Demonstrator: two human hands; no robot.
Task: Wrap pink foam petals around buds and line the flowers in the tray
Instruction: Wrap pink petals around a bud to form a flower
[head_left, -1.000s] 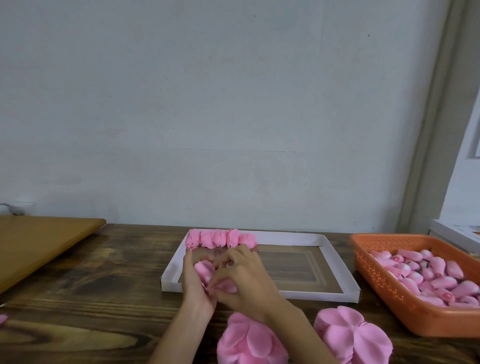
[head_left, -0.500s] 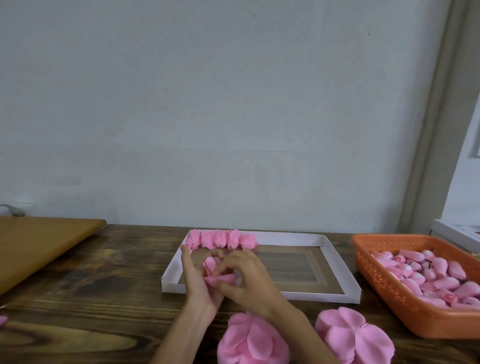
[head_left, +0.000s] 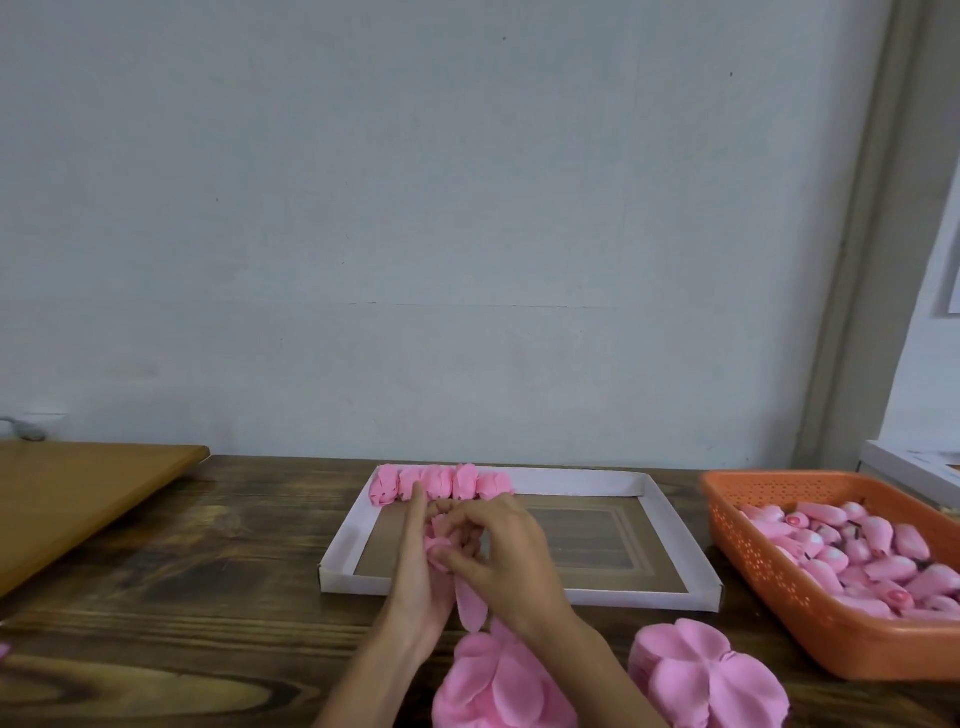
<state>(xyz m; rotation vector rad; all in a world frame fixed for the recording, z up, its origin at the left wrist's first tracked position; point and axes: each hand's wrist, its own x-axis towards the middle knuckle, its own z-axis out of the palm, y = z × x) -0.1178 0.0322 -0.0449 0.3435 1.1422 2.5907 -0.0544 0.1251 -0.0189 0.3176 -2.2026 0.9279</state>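
Down at the near edge of the dark wooden table (head_left: 182, 571), a stack of flat pink foam petal cut-outs (head_left: 501, 686) lies under the forearms, and a second petal stack (head_left: 706, 675) sits just to its right, close to the near right corner. Moving up, both hands meet over the near left part of the shallow white cardboard tray (head_left: 623, 597). The left hand (head_left: 415, 577) holds a half-wrapped pink foam flower (head_left: 438, 545) against its palm, with the index finger straight and pointing at the tray's far wall. The right hand (head_left: 511, 558) comes in from the right, its fingers and thumb curled and pinching the flower's petals. One loose pink petal (head_left: 470, 605) dangles below the grip, between the two wrists. The flower is up in the hands, and whether it touches the tray floor cannot be told. Farther on, a short row of finished pink foam flowers (head_left: 441, 480) is packed side by side in the tray's far left corner. The left index fingertip overlaps it, but contact is unclear. Along the table's right edge stands an orange perforated plastic basket (head_left: 769, 571) heaped with pink buds (head_left: 857, 551). At the left edge lies a light-brown wooden board (head_left: 78, 499).
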